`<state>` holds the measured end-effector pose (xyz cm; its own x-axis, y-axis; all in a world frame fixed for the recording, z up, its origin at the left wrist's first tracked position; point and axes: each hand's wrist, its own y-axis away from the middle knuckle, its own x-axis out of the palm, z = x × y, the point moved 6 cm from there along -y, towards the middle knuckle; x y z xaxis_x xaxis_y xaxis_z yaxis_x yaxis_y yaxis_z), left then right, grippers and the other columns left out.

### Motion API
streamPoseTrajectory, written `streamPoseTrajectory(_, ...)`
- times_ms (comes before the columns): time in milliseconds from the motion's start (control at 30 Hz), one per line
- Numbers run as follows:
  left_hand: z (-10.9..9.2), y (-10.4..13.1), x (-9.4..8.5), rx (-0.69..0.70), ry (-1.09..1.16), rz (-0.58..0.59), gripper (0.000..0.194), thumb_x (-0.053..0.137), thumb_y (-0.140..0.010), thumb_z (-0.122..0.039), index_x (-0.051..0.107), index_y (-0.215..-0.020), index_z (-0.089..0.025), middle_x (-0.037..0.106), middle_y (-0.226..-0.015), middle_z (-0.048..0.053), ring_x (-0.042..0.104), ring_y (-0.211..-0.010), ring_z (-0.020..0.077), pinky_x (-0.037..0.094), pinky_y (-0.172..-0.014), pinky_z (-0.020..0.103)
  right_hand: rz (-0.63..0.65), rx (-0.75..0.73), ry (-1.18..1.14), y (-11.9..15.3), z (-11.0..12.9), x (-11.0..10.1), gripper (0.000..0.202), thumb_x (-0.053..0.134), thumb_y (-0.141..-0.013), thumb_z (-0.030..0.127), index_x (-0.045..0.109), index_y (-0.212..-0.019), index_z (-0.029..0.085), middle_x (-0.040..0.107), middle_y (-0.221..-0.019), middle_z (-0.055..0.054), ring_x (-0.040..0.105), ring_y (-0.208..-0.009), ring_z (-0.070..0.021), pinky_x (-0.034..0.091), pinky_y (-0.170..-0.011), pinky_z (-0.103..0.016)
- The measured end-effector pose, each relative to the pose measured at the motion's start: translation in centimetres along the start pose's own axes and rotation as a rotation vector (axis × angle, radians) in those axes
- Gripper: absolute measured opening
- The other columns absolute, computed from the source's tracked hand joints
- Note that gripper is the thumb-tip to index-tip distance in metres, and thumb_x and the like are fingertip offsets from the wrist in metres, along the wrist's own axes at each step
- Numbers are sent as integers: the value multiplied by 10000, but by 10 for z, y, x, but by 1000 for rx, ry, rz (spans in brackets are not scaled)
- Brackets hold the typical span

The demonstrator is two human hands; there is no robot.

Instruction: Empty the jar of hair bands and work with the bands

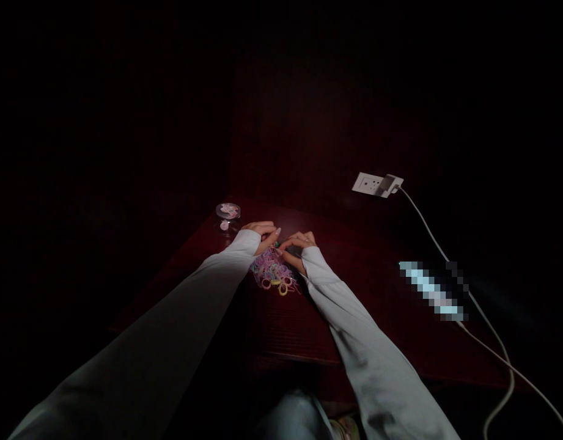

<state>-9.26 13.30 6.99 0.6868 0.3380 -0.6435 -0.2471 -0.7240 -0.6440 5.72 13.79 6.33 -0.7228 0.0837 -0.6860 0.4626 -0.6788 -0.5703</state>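
Note:
A heap of small pastel hair ties, mostly pink, purple and blue with a few yellow ones, lies on the dark red table. My left hand is just above the far left side of the heap, its fingers curled together. Over the right side my right hand is closed in a pinch, its fingertips close to those of the left. A tiny green bit shows between the two hands. What each hand's fingertips hold is too small and dim to name. A clear lidded jar with pink pieces showing stands left of my left hand.
The dark red table has its near edge in front of my lap. A charger sits in the white wall socket; its cable runs down the right side. A blurred-out bright device lies at the right.

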Motion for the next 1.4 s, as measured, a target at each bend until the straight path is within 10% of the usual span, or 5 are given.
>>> streamPoseTrajectory(1400, 3, 0, 13, 78, 181, 25, 558, 360, -1014, -494, 537, -592, -174, 534, -647, 12, 504, -633, 127, 399, -666, 266, -5, 52, -12, 1, -2, -9, 255, 629, -927, 470, 785, -896, 270, 733, -894, -47, 551, -958, -241, 394, -899, -407)
